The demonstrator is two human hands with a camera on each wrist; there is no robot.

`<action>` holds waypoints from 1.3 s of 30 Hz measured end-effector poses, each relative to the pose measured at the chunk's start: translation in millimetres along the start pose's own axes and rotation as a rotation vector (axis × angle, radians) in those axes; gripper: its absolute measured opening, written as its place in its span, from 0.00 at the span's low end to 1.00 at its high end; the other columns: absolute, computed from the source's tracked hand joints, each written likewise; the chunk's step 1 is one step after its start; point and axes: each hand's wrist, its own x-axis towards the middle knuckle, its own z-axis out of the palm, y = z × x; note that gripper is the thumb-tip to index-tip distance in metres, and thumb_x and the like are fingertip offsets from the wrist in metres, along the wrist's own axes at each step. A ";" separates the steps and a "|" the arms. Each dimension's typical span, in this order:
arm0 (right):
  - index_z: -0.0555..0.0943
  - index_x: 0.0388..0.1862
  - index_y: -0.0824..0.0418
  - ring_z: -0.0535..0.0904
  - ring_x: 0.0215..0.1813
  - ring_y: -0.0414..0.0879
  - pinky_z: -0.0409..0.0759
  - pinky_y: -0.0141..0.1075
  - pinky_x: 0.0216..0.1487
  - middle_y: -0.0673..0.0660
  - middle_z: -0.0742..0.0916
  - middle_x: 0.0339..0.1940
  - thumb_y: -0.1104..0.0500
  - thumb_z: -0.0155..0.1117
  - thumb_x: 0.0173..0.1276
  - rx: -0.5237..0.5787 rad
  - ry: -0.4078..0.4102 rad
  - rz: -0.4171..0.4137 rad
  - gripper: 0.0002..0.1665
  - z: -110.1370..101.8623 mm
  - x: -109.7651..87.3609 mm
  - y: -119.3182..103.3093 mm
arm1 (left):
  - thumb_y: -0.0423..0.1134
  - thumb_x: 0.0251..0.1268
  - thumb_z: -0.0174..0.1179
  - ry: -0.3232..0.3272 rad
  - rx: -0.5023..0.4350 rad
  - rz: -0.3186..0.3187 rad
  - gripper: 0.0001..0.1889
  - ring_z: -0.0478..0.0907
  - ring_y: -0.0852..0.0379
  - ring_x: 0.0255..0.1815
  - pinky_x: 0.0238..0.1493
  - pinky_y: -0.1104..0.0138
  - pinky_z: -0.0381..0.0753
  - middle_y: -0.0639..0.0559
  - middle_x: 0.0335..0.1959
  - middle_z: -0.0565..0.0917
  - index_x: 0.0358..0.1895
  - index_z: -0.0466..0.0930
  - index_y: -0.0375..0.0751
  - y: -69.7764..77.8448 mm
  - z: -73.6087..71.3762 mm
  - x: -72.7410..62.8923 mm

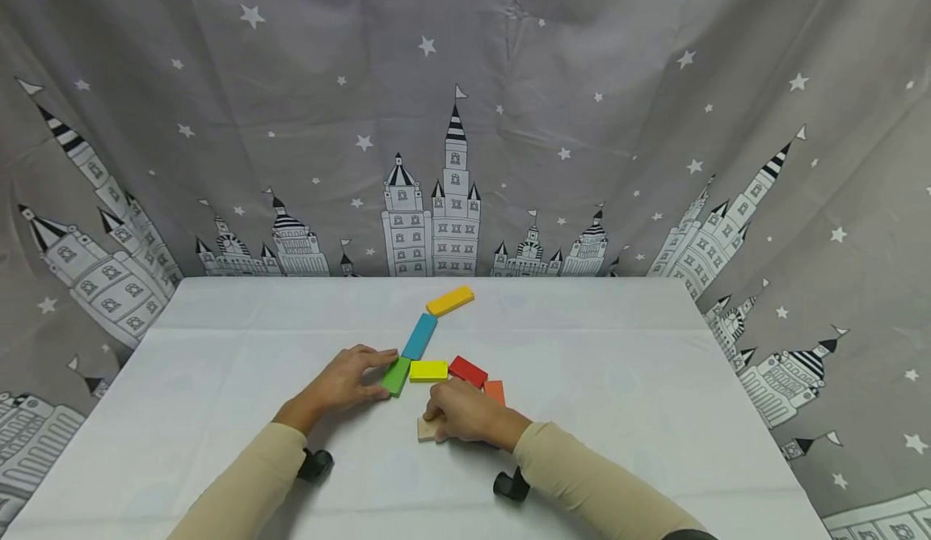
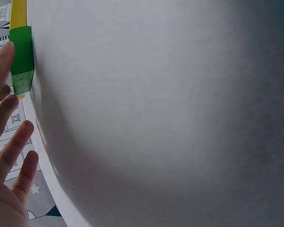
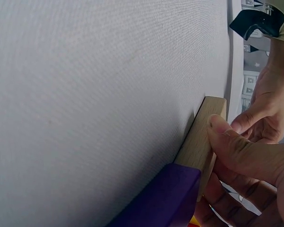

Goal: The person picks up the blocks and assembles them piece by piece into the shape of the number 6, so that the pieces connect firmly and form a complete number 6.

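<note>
In the head view my left hand touches a green block with thumb and a finger along its left side. Its other fingers spread fairly straight in the left wrist view. A plain wooden block is pinched by my right hand, the thumb on its near face. One end of the wooden block meets a purple block, which the right hand mostly hides in the head view. Near the hands lie a yellow block, a red block and a partly covered orange block.
Above the green block a blue block and an amber-yellow block continue the line toward the back edge. All lie on a white-covered table. A grey castle-print curtain hangs behind it.
</note>
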 end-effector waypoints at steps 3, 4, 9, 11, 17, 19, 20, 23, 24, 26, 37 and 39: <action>0.88 0.46 0.57 0.71 0.32 0.32 0.68 0.21 0.34 0.43 0.80 0.29 0.57 0.78 0.54 -0.005 -0.001 0.003 0.19 -0.5 -0.5 -0.2 | 0.49 0.54 0.71 0.011 -0.010 0.028 0.35 0.69 0.43 0.63 0.62 0.45 0.67 0.47 0.65 0.74 0.66 0.73 0.41 1.4 -1.7 0.7; 0.88 0.46 0.57 0.71 0.32 0.32 0.68 0.21 0.34 0.43 0.80 0.29 0.57 0.78 0.54 -0.006 -0.003 0.005 0.19 -0.7 -0.6 -0.4 | 0.50 0.54 0.70 0.013 -0.015 0.029 0.35 0.68 0.43 0.64 0.63 0.45 0.66 0.48 0.67 0.73 0.65 0.73 0.42 2.2 -2.7 1.5; 0.88 0.46 0.57 0.71 0.32 0.32 0.69 0.22 0.34 0.43 0.80 0.29 0.58 0.78 0.53 0.005 -0.007 0.013 0.19 -1.3 -1.2 -0.6 | 0.50 0.55 0.69 -0.006 0.017 0.059 0.33 0.68 0.42 0.63 0.63 0.43 0.65 0.48 0.66 0.74 0.65 0.74 0.42 5.0 -11.3 9.1; 0.88 0.46 0.57 0.71 0.33 0.32 0.69 0.22 0.34 0.43 0.80 0.29 0.58 0.78 0.53 0.010 -0.009 0.016 0.19 -1.5 -1.4 -0.7 | 0.50 0.56 0.69 -0.031 0.062 0.087 0.33 0.68 0.42 0.62 0.62 0.43 0.66 0.48 0.66 0.74 0.64 0.74 0.42 6.1 -15.3 13.2; 0.88 0.47 0.57 0.71 0.33 0.33 0.69 0.22 0.35 0.43 0.81 0.30 0.58 0.77 0.54 0.018 -0.012 0.020 0.19 -0.8 -0.5 0.0 | 0.50 0.53 0.71 -0.128 0.175 0.131 0.34 0.67 0.44 0.62 0.63 0.45 0.64 0.50 0.68 0.71 0.64 0.75 0.43 14.4 -26.0 27.1; 0.88 0.47 0.56 0.71 0.34 0.33 0.69 0.23 0.36 0.43 0.81 0.30 0.57 0.77 0.54 0.023 -0.012 0.024 0.19 -0.6 -0.3 0.2 | 0.50 0.53 0.71 -0.160 0.195 0.131 0.34 0.66 0.44 0.63 0.64 0.45 0.63 0.50 0.69 0.70 0.65 0.75 0.44 16.8 -28.4 31.6; 0.87 0.47 0.56 0.72 0.34 0.33 0.69 0.23 0.36 0.43 0.81 0.30 0.57 0.77 0.55 0.025 -0.012 0.025 0.19 -0.8 -0.3 0.2 | 0.50 0.53 0.71 -0.176 0.208 0.132 0.34 0.66 0.44 0.63 0.65 0.45 0.62 0.49 0.69 0.70 0.65 0.74 0.44 17.7 -29.4 33.7; 0.87 0.48 0.56 0.72 0.34 0.33 0.69 0.23 0.37 0.43 0.80 0.30 0.57 0.77 0.55 0.026 -0.016 0.031 0.19 -0.6 -0.3 0.0 | 0.49 0.54 0.70 -0.217 0.231 0.125 0.35 0.65 0.44 0.64 0.66 0.45 0.60 0.49 0.70 0.69 0.66 0.72 0.43 18.6 -31.0 38.2; 0.87 0.48 0.56 0.72 0.35 0.33 0.70 0.23 0.38 0.43 0.80 0.30 0.57 0.77 0.55 0.024 -0.017 0.032 0.19 -0.7 -0.5 -0.2 | 0.49 0.54 0.70 -0.228 0.232 0.123 0.35 0.65 0.44 0.64 0.66 0.45 0.60 0.49 0.70 0.69 0.67 0.72 0.43 18.6 -31.2 39.3; 0.87 0.48 0.56 0.72 0.35 0.33 0.70 0.23 0.38 0.42 0.80 0.30 0.57 0.77 0.55 0.024 -0.021 0.038 0.19 -0.3 -0.6 -0.4 | 0.50 0.55 0.69 -0.239 0.234 0.115 0.36 0.65 0.44 0.64 0.66 0.44 0.60 0.49 0.69 0.70 0.68 0.70 0.43 17.8 -30.8 41.2; 0.87 0.48 0.55 0.72 0.35 0.33 0.70 0.23 0.36 0.42 0.80 0.30 0.57 0.77 0.55 0.032 -0.026 0.056 0.19 -1.0 -1.5 -0.1 | 0.49 0.57 0.67 -0.213 0.232 0.108 0.35 0.64 0.42 0.65 0.65 0.43 0.59 0.51 0.67 0.73 0.69 0.69 0.47 15.7 -25.4 41.2; 0.87 0.48 0.54 0.72 0.35 0.33 0.70 0.23 0.36 0.42 0.80 0.31 0.56 0.77 0.55 0.035 -0.025 0.061 0.19 -0.8 -1.6 0.0 | 0.49 0.57 0.66 -0.212 0.239 0.110 0.35 0.64 0.43 0.64 0.65 0.43 0.60 0.51 0.68 0.72 0.69 0.69 0.47 14.7 -23.9 41.1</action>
